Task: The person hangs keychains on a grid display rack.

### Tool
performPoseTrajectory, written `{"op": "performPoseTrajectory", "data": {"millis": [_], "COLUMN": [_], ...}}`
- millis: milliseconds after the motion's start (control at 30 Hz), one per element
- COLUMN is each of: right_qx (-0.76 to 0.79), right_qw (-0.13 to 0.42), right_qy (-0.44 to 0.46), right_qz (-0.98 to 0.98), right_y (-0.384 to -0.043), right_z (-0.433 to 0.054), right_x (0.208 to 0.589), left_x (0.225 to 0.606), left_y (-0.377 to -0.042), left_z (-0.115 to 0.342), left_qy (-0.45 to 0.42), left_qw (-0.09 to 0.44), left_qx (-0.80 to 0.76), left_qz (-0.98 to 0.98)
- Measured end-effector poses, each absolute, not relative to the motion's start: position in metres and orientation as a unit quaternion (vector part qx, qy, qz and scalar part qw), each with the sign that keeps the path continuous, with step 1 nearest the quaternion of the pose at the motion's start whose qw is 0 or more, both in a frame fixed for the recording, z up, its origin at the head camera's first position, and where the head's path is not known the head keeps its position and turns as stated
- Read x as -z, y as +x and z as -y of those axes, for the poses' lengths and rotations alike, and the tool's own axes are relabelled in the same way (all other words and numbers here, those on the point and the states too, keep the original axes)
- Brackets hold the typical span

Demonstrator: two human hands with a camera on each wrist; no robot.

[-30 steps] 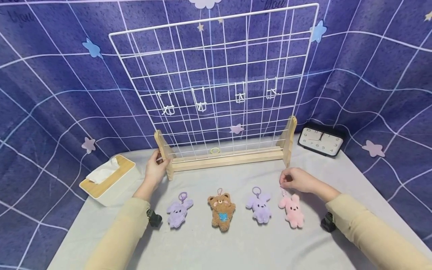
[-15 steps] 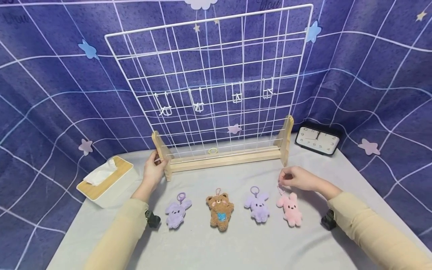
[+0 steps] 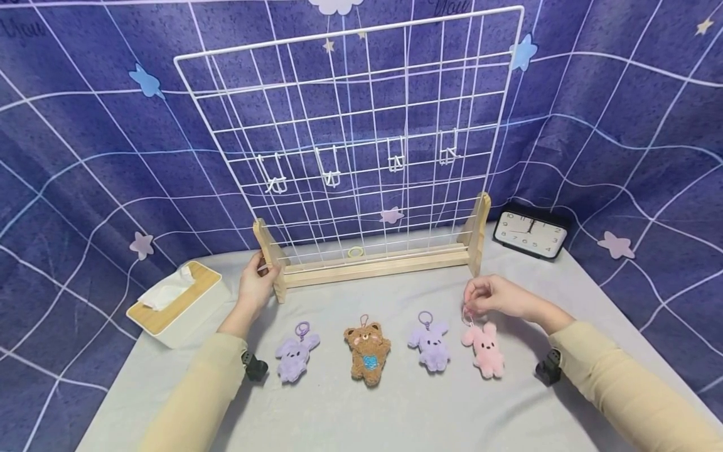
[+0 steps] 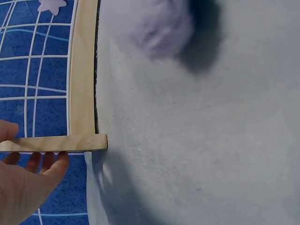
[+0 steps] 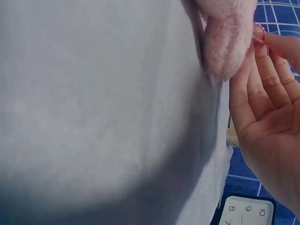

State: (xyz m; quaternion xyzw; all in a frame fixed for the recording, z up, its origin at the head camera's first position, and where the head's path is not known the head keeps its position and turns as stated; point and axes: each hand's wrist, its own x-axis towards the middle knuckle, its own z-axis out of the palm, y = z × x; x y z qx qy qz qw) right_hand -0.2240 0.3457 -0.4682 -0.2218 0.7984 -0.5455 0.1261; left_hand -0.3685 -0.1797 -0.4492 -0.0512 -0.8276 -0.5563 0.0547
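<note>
My left hand grips the left wooden foot of a white wire grid rack, thumb on one side and fingers on the other. At the right, my right hand pinches the pink chain loop of a pink plush bunny keychain, which lies on the table. To its left lie a purple plush keychain, a brown bear plush keychain with a blue patch, and another purple plush keychain. Several white hooks hang in a row on the grid.
A tissue box with a wooden lid stands at the left. A black-framed clock is at the back right. A yellow ring shows behind the rack's wooden base bar. A blue patterned curtain surrounds the table.
My right hand has shifted slightly, and the bunny's chain loop shows more plainly under its fingertips. My left hand stays on the rack's foot. The head view has shifted a little.
</note>
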Motion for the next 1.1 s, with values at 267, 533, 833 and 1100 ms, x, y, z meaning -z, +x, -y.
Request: {"op": "performPoseTrajectory", "data": {"millis": [267,533,833,1100], "right_qx": [0.563,0.577,0.573,0.575], "right_qw": [0.137,0.112,0.071,0.042], "right_qy": [-0.209,-0.207,-0.205,-0.203], "right_qz": [-0.787,-0.782,-0.791,-0.792], "right_y": [-0.225,-0.221,-0.218,-0.217], "right_z": [-0.343,-0.338,-0.336,-0.333], "right_x": [0.466,0.454,0.438,0.419], "left_x": [0.449,0.449,0.449,0.449], "left_y": [-0.369,-0.368,-0.369,-0.371], "left_z": [0.181,0.182,0.182,0.183], "left_qy": [-0.049,-0.041,-0.046,-0.052], "left_qw": [0.056,0.05,0.046,0.05], "left_qx": [0.56,0.558,0.561,0.559], "left_qz": [0.825,0.828,0.825,0.826]}}
